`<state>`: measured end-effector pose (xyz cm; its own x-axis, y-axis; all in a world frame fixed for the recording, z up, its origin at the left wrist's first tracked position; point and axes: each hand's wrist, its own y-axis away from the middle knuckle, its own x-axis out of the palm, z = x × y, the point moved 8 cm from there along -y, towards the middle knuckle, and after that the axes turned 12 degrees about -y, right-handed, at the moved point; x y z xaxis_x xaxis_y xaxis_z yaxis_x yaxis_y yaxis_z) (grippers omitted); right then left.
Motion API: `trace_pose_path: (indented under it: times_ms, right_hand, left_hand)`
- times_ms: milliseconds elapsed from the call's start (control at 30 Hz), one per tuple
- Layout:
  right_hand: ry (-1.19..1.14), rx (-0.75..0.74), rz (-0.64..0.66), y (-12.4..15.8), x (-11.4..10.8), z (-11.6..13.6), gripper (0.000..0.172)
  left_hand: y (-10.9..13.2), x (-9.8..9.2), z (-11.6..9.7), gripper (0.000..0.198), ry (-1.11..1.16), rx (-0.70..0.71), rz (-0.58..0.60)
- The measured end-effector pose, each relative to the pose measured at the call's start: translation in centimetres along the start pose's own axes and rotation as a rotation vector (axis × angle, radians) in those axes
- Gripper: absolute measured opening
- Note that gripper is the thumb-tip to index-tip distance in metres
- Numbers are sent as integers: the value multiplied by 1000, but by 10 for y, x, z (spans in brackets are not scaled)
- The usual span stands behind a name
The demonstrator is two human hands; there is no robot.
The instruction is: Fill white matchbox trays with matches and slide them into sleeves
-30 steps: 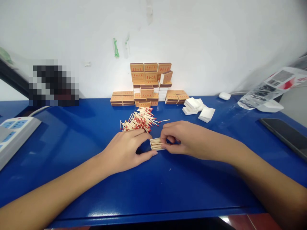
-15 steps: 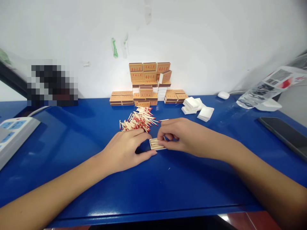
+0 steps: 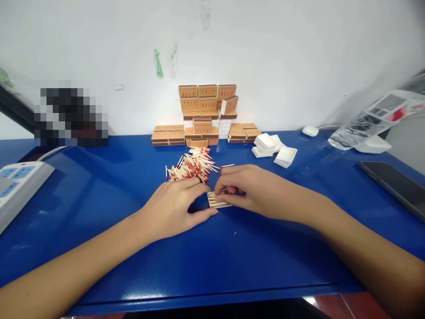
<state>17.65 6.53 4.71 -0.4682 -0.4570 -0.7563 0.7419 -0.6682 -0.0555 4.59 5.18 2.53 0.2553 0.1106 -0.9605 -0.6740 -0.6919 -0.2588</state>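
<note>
A small white matchbox tray (image 3: 210, 206) lies on the blue table, with matches (image 3: 214, 200) laid lengthwise in it. My left hand (image 3: 177, 201) rests at its left end, thumb on the near side and index finger on the far side. Over the right part of the tray, my right hand (image 3: 241, 188) has thumb and forefinger closed on matches inside; its other fingers are curled. The tray's right end is mostly hidden under it. A loose pile of red-headed matches (image 3: 194, 166) lies just beyond my left fingers.
Stacked orange matchboxes (image 3: 207, 105) stand against the wall behind the pile. Several white trays (image 3: 285, 156) lie to the right. Farther right are a plastic bottle (image 3: 352, 128), a white case (image 3: 310, 130) and a phone (image 3: 392, 181). A power strip (image 3: 26, 186) sits at left.
My right thumb and forefinger have shifted slightly left over the tray, and more red match heads show under the fingers. My left hand keeps its place at the tray.
</note>
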Motion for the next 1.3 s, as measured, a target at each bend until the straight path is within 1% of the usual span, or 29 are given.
trace_pose_path:
  times_ms: [167, 267, 433, 567, 700, 867, 1033, 1167, 1300]
  right_hand:
    - [-43, -12, 16, -1, 6, 3, 8]
    - [-52, 1, 18, -1, 7, 2, 10]
    - [11, -1, 21, 0, 6, 1, 15]
    - [-64, -33, -1, 0, 5, 6, 7]
    - [-111, -19, 31, -1, 11, 7, 12]
    - [-101, 17, 30, -1, 12, 3, 13]
    - [-65, 21, 44, -2, 14, 4, 15]
    - [-74, 4, 25, -1, 8, 6, 9]
    - [32, -2, -19, 4, -7, 3, 7]
  left_hand:
    - [-1, -2, -1, 27, 3, 4, -2]
    - [-1, -2, -1, 26, -1, 7, -3]
    - [0, -2, -1, 26, 6, 2, 0]
    - [-1, -2, -1, 25, 0, 1, 9]
    - [-2, -2, -1, 23, 1, 10, 13]
    - [-2, -3, -2, 23, 0, 9, 13]
    - [-1, -2, -1, 25, -8, 1, 28]
    - [-1, -1, -1, 28, -19, 7, 29]
    - [-1, -1, 0, 30, -1, -8, 25]
